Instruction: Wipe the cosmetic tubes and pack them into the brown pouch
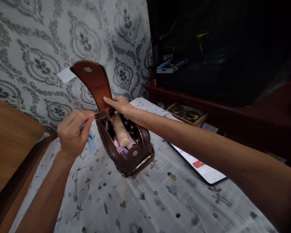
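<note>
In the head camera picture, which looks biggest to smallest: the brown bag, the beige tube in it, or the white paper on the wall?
1. Brown bag
2. Beige tube and white paper look about alike; the paper is farther away, so unsure.

Both hands (74, 134) at open brown pouch (126, 152)

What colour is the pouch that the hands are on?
Brown leather pouch, flap up; the head view shows it.
</note>
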Demonstrator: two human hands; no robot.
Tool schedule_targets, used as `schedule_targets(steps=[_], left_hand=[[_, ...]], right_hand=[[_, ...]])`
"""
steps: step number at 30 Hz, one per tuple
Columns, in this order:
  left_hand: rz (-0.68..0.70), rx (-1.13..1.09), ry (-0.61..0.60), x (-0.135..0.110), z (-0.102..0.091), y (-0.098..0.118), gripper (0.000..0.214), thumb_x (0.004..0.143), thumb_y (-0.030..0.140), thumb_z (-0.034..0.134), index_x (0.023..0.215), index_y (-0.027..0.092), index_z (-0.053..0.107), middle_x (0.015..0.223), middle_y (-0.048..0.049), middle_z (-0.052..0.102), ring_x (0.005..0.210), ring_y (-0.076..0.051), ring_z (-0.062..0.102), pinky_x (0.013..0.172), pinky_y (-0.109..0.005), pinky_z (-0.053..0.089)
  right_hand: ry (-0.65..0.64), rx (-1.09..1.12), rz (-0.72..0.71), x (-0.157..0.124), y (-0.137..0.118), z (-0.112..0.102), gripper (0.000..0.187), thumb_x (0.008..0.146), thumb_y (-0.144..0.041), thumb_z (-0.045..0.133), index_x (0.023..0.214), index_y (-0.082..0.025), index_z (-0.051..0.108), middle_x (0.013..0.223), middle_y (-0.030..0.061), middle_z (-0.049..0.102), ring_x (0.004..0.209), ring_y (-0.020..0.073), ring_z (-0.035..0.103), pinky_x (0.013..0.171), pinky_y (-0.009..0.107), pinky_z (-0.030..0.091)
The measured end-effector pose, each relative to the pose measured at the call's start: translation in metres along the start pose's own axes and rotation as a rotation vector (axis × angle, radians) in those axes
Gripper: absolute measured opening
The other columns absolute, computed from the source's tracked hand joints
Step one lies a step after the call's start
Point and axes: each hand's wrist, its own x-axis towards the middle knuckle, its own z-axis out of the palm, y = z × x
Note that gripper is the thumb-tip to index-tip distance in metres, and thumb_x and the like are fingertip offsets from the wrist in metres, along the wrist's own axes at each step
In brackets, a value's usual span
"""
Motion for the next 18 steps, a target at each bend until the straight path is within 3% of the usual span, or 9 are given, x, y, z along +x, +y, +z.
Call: schedule_targets(steps=[4, 8, 12, 15, 18], left_hand=[[0.265, 0.078, -0.117, -0.008, -0.003, 0.010, 0.017, 0.096, 0.006, 0.053, 0.093, 0.020, 0.063, 0.091, -0.0036, 0.075, 0.083, -0.018, 0.070, 0.073, -0.031, 0.055], [0.489, 0.231, -0.252, -0.012, -0.010, 0.025, 0.012, 0.094, 0.005, 0.056, 0.094, 0.015, 0.063, 0.087, -0.0041, 0.072, 0.081, -0.019, 0.066, 0.068, -0.031, 0.050], [0.509, 0.263, -0.442, -0.006, -0.018, 0.034, 0.018, 0.092, 0.002, 0.049, 0.088, 0.016, 0.060, 0.082, -0.0043, 0.067, 0.075, -0.021, 0.062, 0.061, -0.032, 0.044], [0.483, 0.256, -0.618, 0.005, -0.025, 0.038, 0.024, 0.082, -0.004, 0.049, 0.080, 0.020, 0.054, 0.076, -0.0034, 0.061, 0.072, -0.022, 0.059, 0.056, -0.033, 0.040], [0.487, 0.233, -0.703, 0.016, -0.030, 0.041, 0.025, 0.074, -0.003, 0.052, 0.078, 0.021, 0.051, 0.075, -0.0030, 0.060, 0.072, -0.023, 0.059, 0.056, -0.034, 0.039]], right_hand=[[0.015, 0.001, -0.008, -0.001, 0.000, 0.000, 0.055, 0.093, -0.064, 0.055, 0.059, -0.021, 0.052, 0.060, -0.0015, 0.051, 0.064, 0.0151, 0.051, 0.062, 0.028, 0.035], [0.010, -0.014, -0.001, -0.002, -0.002, -0.001, 0.055, 0.094, -0.063, 0.054, 0.059, -0.020, 0.051, 0.061, -0.0020, 0.051, 0.063, 0.0136, 0.049, 0.060, 0.027, 0.030], [-0.003, -0.050, 0.004, -0.002, -0.004, -0.001, 0.053, 0.096, -0.058, 0.053, 0.059, -0.020, 0.050, 0.061, -0.0027, 0.049, 0.063, 0.0133, 0.047, 0.061, 0.028, 0.029], [-0.011, -0.058, 0.012, -0.002, -0.005, -0.002, 0.052, 0.097, -0.056, 0.053, 0.059, -0.020, 0.050, 0.061, -0.0027, 0.048, 0.064, 0.0136, 0.046, 0.063, 0.029, 0.029], [-0.011, -0.050, 0.008, -0.004, -0.005, -0.002, 0.051, 0.097, -0.056, 0.053, 0.060, -0.021, 0.049, 0.062, -0.0023, 0.049, 0.065, 0.0140, 0.047, 0.063, 0.029, 0.030]])
